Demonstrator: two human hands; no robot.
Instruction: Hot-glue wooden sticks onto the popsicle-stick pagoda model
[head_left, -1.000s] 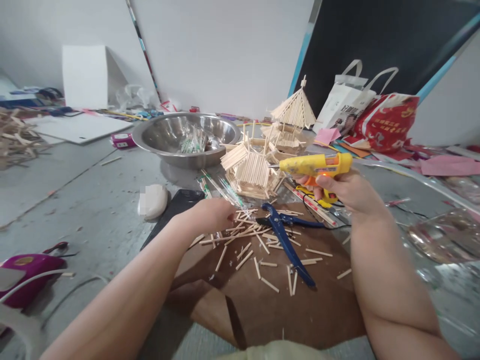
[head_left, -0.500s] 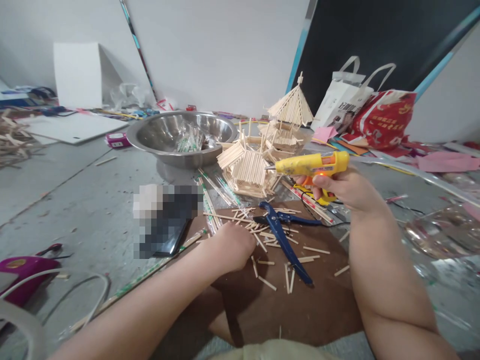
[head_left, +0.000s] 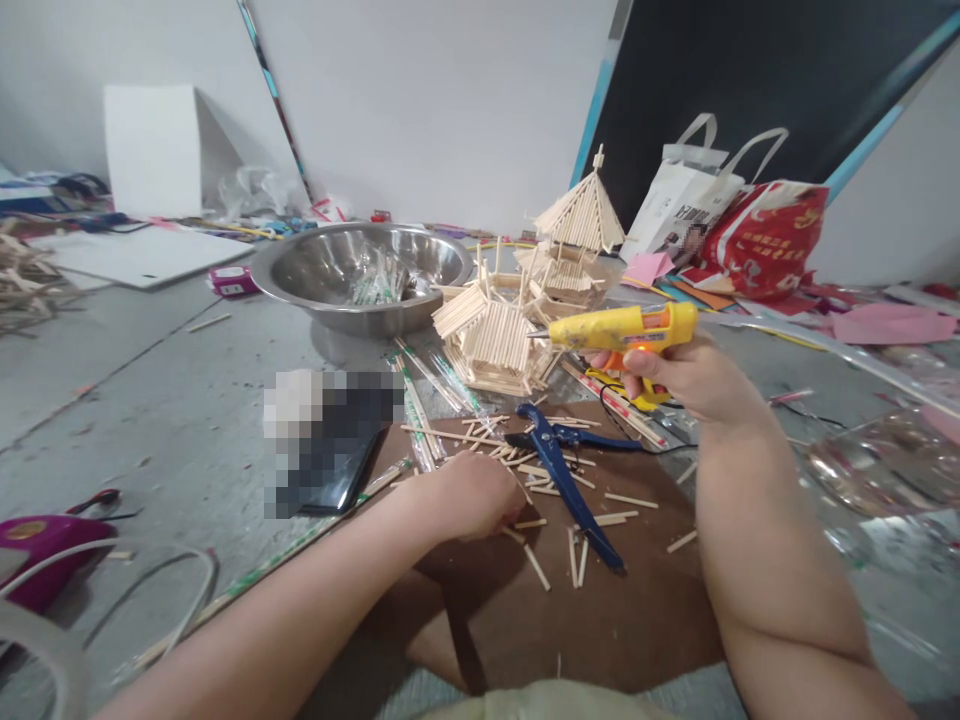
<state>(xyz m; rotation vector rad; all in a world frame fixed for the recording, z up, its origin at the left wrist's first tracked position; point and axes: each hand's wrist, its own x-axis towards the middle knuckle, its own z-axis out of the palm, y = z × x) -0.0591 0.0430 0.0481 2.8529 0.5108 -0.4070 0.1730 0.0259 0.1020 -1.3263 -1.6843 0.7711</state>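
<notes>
My right hand (head_left: 697, 375) grips a yellow hot glue gun (head_left: 622, 328), its nozzle pointing left and a small light glowing on its body. My left hand (head_left: 480, 495) is down among short cut wooden sticks (head_left: 537, 567) on a brown board (head_left: 637, 620). Its fingers are curled and mostly hidden; a stick lies at the fingertips, but what they pinch I cannot make out. Blue-handled cutters (head_left: 570, 485) lie on the board between my hands. Beyond the gun's nozzle stands a stick-built model (head_left: 499, 330) with a sloping roof, with a taller pointed pavilion (head_left: 581, 215) behind it.
A steel basin (head_left: 360, 320) holding wrapped sticks stands behind a dark phone (head_left: 345, 470). Wrapped chopsticks (head_left: 416, 410) lie beyond my left hand. A red bag (head_left: 765, 240) and a white bag (head_left: 667, 205) stand at back right. Clear plastic (head_left: 877, 460) lies right; a pale cable (head_left: 210, 570) loops left.
My left hand has shifted slightly right and toward me among the sticks; a short stick near its fingertips has turned. My right hand and the glue gun stay nearly still.
</notes>
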